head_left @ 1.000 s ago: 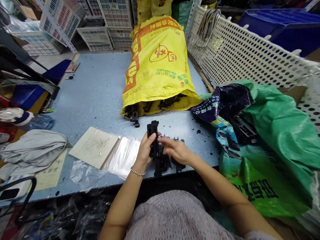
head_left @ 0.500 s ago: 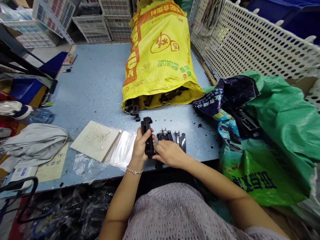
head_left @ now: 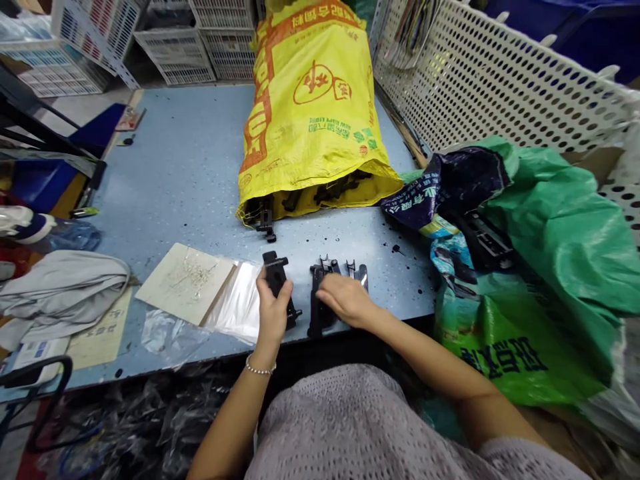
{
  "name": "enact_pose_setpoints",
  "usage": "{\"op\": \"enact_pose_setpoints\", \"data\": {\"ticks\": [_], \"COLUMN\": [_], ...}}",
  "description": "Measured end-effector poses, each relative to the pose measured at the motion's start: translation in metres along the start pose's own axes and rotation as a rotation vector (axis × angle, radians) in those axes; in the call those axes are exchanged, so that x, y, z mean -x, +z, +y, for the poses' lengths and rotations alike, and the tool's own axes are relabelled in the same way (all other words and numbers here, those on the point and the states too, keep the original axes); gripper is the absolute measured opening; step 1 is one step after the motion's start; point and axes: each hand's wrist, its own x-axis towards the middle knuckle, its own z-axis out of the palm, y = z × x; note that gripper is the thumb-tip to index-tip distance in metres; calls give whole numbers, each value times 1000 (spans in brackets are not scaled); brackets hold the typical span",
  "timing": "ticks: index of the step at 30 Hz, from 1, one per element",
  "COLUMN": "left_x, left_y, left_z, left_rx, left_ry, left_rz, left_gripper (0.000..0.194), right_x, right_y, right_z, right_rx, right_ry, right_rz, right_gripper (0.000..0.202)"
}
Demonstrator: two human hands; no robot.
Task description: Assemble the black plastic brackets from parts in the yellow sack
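Note:
My left hand point(head_left: 273, 303) is closed round a long black plastic part point(head_left: 275, 270), tilted, with small pegs sticking out at its ends. To its right, my right hand point(head_left: 347, 300) is over a group of black plastic pieces point(head_left: 317, 307) at the table's front edge. Its fingers curl down among them; whatever the fingertips grip is hidden. A smooth dark curved piece point(head_left: 363, 277) lies just beyond that hand. Farther back, another black part point(head_left: 265, 223) pokes out of the mouth of a yellow woven sack point(head_left: 310, 127).
Left of my hands lie clear plastic bags point(head_left: 235, 303) and a beige square board point(head_left: 185, 283). A grey cloth point(head_left: 63, 287) is at the far left. On the right, a green sack point(head_left: 560, 220) holds black parts, beside a white perforated basket wall point(head_left: 505, 73).
My left hand has moved left with the black part, which has turned in the grip. My right hand has come away from that part and now is over the pieces on the table.

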Motion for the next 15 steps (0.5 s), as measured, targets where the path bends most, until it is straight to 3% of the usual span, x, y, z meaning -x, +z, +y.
{"op": "enact_pose_setpoints", "data": {"ticks": [2, 5, 9, 12, 15], "left_x": [-2, 3, 11, 12, 15], "left_y": [0, 14, 36, 47, 52], "left_z": [-20, -42, -45, -42, -41], "left_rx": [-229, -527, -684, -702, -696], "left_ry": [-4, 83, 110, 51, 38], "left_rz": [-39, -121, -114, -85, -88], "left_gripper": [71, 96, 91, 86, 86], "right_x": [6, 21, 20, -29, -116], "right_y": [-1, 2, -6, -20, -30], "right_z": [15, 37, 49, 47, 44], "right_rx": [144, 265, 301, 250, 127], "right_ry": [139, 228, 312, 295, 370], "right_rz": [64, 64, 57, 55, 35], "right_gripper": [29, 42, 39, 34, 46]}}
